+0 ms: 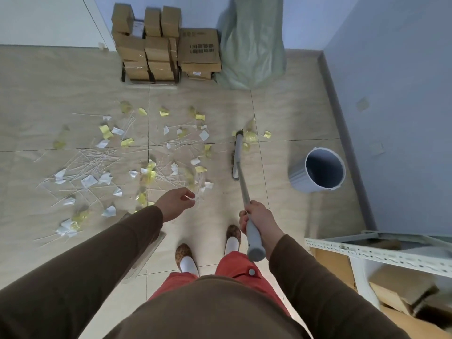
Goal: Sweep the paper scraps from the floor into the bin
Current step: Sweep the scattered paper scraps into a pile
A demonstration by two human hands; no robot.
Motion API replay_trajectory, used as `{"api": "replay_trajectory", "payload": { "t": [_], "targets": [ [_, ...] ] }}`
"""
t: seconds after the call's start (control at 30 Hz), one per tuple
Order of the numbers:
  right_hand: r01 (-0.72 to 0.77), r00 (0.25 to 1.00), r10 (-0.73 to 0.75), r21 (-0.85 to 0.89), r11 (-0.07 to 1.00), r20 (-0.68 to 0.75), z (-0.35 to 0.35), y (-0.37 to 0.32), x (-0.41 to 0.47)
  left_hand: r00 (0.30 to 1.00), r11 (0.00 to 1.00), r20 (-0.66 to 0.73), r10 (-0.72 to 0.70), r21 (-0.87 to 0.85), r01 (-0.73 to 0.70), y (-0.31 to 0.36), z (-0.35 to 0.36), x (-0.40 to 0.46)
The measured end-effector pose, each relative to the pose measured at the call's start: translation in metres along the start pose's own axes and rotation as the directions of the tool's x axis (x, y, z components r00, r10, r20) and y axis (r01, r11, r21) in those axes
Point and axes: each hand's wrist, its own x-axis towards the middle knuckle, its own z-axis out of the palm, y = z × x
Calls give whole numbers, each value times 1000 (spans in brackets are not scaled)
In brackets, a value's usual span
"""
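Paper scraps [105, 133], white and yellow, scattered with thin white sticks [93, 162] across the beige tiled floor [49, 94], mostly on the left and centre, well apart from the bin. A few yellow scraps just beside the broom head, on its right. Grey bin [297, 178] tipped toward the camera on the floor to the right, mouth open, near the blue wall [391, 69]. Broom [237, 155] with head down on the floor between scraps and bin, bristles facing the scraps, grey handle slanting back to the right hand [259, 218]. Fingers of that hand wrapped tightly round the handle, just above its thicker grey grip. Left hand [177, 203] held out over the floor, free of the broom, fingers [189, 193] loosely curled and slightly spread, nothing clearly between them. Brown sleeves on both arms, red trousers, white socks and patterned slippers [183, 250] below. Stacked cardboard boxes [156, 50] against the far wall, a pale green sack [254, 45] just beside them on the right. White metal shelf [367, 253] at the lower right, cardboard on its lower level.
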Motion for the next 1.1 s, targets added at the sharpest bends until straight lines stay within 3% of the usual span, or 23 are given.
{"api": "replay_trajectory", "payload": {
  "t": [0.2, 0.33, 0.57, 0.77, 0.9, 1.1],
  "targets": [
    [146, 981, -160, -121, 982, -111, -40, -104, 42, 999, 998, 16, 43, 38, -44, 52, -1, 47],
    [105, 977, -129, -142, 984, -168, -58, -188, 103, 1000, 998, -9, 9, 67, -9, 93, -8, 86],
    [85, 977, -165, -464, 882, -133, -56, -286, 177, 998, 995, -42, -35, 96, 39, 155, -10, 136],
    [16, 998, -47, -603, 797, -35, -20, -262, 186, 993, 994, -74, -89, 64, 94, 170, -14, 147],
    [8, 999, 20, -570, 822, 44, -12, -222, 159, 990, 993, -84, -111, 37, 115, 168, -19, 149],
    [-10, 988, 80, -468, 884, 130, -33, -224, 111, 991, 995, -92, -99, -21, 97, 165, -22, 149]
  ]
}}
